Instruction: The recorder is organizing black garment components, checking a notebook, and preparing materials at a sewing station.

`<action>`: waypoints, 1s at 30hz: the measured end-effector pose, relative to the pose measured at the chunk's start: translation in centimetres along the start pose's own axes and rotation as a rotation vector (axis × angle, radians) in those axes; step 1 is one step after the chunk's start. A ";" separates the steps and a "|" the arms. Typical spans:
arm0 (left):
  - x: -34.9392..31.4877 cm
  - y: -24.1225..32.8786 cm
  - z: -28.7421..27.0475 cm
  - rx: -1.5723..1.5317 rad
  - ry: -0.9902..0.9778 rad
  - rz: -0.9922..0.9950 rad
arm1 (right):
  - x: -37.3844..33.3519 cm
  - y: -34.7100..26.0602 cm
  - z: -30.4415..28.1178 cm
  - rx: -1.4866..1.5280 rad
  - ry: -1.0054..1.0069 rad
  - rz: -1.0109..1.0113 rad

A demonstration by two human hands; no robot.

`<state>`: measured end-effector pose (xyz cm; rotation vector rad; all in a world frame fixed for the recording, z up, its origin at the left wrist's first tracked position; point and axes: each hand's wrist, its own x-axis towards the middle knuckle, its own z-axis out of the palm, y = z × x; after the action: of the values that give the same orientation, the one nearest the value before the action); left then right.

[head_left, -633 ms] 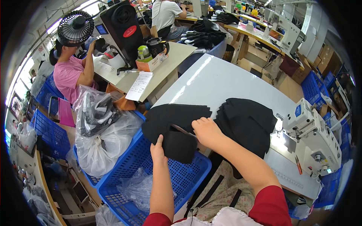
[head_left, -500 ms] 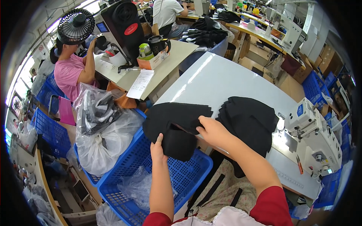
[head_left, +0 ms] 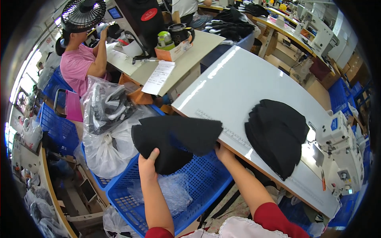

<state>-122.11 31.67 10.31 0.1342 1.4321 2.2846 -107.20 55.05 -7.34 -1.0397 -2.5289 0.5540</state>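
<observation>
A curved stack of black fabric pieces point(head_left: 174, 133) hangs over a blue basket, off the left edge of the white table. At its lower left, my left hand point(head_left: 149, 163) grips it with the thumb on top; the other fingers are hidden beneath. My right hand point(head_left: 224, 154) is closed at the stack's right end, beside the table edge, its fingertips hidden behind the cloth. One part of the black cloth droops between the hands. On the white table point(head_left: 238, 83) lies a second fanned pile of black fabric pieces point(head_left: 276, 137), apart from both hands.
The blue basket point(head_left: 202, 186) below my hands holds crumpled clear plastic. Stuffed plastic bags point(head_left: 105, 152) stand at its left. A white sewing machine point(head_left: 341, 150) and orange-handled snips point(head_left: 323, 180) are on the right. At a desk at upper left sits a person in pink point(head_left: 81, 69).
The held stack has swung out flatter and away from the table pile. My right hand has moved down, off the top of the cloth to its right end. The view has shifted.
</observation>
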 end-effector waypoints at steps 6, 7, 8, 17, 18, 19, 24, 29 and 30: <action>-2.2 2.1 -2.6 0.338 -0.099 -0.023 | 5.1 -4.1 2.5 0.194 -0.019 0.034; -2.2 2.2 -2.8 0.368 -0.135 -0.009 | 5.5 -4.4 2.4 0.219 -0.019 0.053; -2.5 2.3 -3.4 0.434 -0.156 -0.016 | 5.2 -4.8 2.2 0.244 -0.033 0.075; -4.0 3.8 -4.6 1.027 -0.522 0.489 | -3.5 -5.9 -5.8 0.883 -0.506 0.050; -4.6 4.0 -4.1 1.018 -0.549 0.486 | -4.6 -6.4 -7.0 0.944 -0.512 -0.098; -5.2 4.2 -3.9 1.057 -0.617 0.451 | -5.5 -7.3 -8.6 0.943 -0.495 -0.083; -8.3 5.2 -2.4 1.104 -0.857 0.524 | -7.2 -10.1 -15.7 1.027 -0.471 -0.316; -11.4 5.4 -0.1 1.114 -0.936 0.594 | -9.5 -7.4 -19.5 1.145 -0.511 -0.362; -12.0 5.4 0.6 1.046 -0.971 0.617 | -10.1 -6.8 -20.1 1.146 -0.487 -0.367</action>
<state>-112.80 25.19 17.09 1.8697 1.8856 1.1156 -95.29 47.74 11.50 -0.0064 -2.0190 1.9509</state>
